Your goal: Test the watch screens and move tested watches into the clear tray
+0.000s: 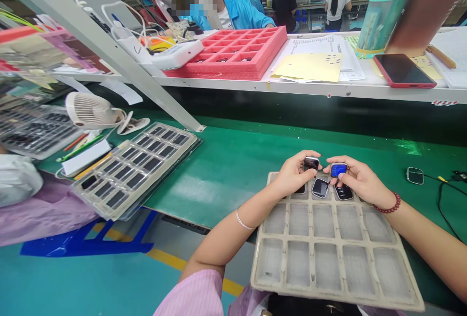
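Note:
Between thumb and fingers, my left hand [296,172] grips a square smartwatch case [311,164] with a dark face. Level with it, my right hand [359,177] holds a second smartwatch case [338,170] whose screen glows blue. Both are above the back row of a beige compartment tray [337,243], which overhangs the near edge of the bench. In that row lie a tilted watch case [320,188] and another watch case [343,191] showing white marks on its screen. A further dark one is partly covered by my left hand.
Right of the tray, a watch case [415,175] lies near a black cable [441,204]. A loaded tray [136,167] and a white fan [91,111] are at left. The shelf above bears a pink foam tray [233,65] and a phone [404,70]. A person in blue sits behind it.

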`<state>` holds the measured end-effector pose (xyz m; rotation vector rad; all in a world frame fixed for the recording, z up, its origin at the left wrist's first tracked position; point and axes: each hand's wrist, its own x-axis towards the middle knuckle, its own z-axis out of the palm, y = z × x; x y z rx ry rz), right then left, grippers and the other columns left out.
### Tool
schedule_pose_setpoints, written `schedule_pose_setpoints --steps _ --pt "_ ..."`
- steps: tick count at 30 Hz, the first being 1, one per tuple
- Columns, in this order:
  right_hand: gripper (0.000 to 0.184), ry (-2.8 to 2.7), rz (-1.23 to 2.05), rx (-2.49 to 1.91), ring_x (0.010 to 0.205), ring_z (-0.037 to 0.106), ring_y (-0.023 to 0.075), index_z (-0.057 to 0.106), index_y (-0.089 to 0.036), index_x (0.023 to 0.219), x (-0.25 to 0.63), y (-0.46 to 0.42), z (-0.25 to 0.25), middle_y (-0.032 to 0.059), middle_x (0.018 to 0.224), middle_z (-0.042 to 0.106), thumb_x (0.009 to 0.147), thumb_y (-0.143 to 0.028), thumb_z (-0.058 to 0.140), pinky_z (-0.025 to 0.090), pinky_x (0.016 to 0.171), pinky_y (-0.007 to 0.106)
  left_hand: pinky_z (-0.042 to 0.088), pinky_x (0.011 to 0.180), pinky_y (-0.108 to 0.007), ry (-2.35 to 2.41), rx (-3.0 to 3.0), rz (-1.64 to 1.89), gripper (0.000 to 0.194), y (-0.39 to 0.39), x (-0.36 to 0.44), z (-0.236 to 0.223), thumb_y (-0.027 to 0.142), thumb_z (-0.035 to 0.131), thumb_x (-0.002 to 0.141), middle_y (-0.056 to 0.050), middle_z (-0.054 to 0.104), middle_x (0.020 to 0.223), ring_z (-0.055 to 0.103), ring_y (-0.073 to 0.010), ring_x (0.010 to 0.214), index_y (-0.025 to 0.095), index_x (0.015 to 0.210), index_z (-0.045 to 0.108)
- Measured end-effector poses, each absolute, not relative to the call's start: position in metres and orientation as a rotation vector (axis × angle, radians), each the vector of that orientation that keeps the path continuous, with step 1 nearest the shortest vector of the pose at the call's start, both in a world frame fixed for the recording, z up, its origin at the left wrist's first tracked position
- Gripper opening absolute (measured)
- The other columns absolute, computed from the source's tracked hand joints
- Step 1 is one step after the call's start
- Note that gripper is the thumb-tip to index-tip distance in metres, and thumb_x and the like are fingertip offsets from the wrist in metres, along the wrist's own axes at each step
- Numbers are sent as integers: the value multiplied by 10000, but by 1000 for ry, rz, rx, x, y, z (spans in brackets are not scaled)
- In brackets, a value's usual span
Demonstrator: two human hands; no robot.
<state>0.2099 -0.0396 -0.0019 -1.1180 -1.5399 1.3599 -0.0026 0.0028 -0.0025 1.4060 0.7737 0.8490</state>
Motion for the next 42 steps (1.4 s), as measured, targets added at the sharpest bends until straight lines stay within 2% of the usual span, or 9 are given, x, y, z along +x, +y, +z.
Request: schedule_pose_setpoints --steps 8,15,23,26,32,37,42 --pt "300 -1502 1388 -1125 777 704 182 591 -214 1189 211 -39 -4 112 1116 703 895 -273 574 561 646 318 474 701 -255 715 1371 875 341 5 -2 -8 302 717 772 -70 673 865 625 -151 802 141 1049 601" --pt "268 -1442 1427 -1151 740 709 184 657 -217 1127 211 -39 1 89 1047 730 912 -345 561 567 627 313 505 618 -240 714 1358 864 393 5 -3 -7 488 712 765 -57 647 798 628 -155 770 141 928 623" --pt "217 -1401 1453 -1124 585 642 136 693 -203 975 210 -39 4 59 874 746 884 -386 620 560 573 284 481 575 -221 721 1342 842 410 5 -5 -4 541 631 821 -52 670 781 606 -117 678 142 915 634" --pt "199 -1403 1443 -1134 559 616 122 685 -202 967 210 -40 3 48 840 739 885 -372 622 550 557 271 448 543 -206 735 1337 841 433 6 -6 -4 548 628 821 -70 694 841 618 -112 659 142 969 637" --pt "211 -1413 1411 -1156 600 634 131 637 -202 1044 210 -40 4 60 908 734 868 -319 633 545 565 276 424 515 -209 759 1353 817 432 7 -6 -5 495 629 831 -99 706 941 639 -124 660 141 1080 619" --pt "277 -1419 1390 -1144 632 639 142 582 -211 1114 208 -39 3 73 964 715 846 -266 630 543 561 289 504 632 -260 730 1344 827 348 6 -3 -3 351 679 803 -91 693 934 659 -153 746 136 1068 610" --pt "328 -1434 1386 -1108 670 636 147 552 -217 1145 208 -39 2 82 1002 691 824 -217 618 544 571 294 527 704 -275 705 1314 836 322 4 -2 -1 231 688 774 -84 679 929 653 -153 793 133 1067 596"
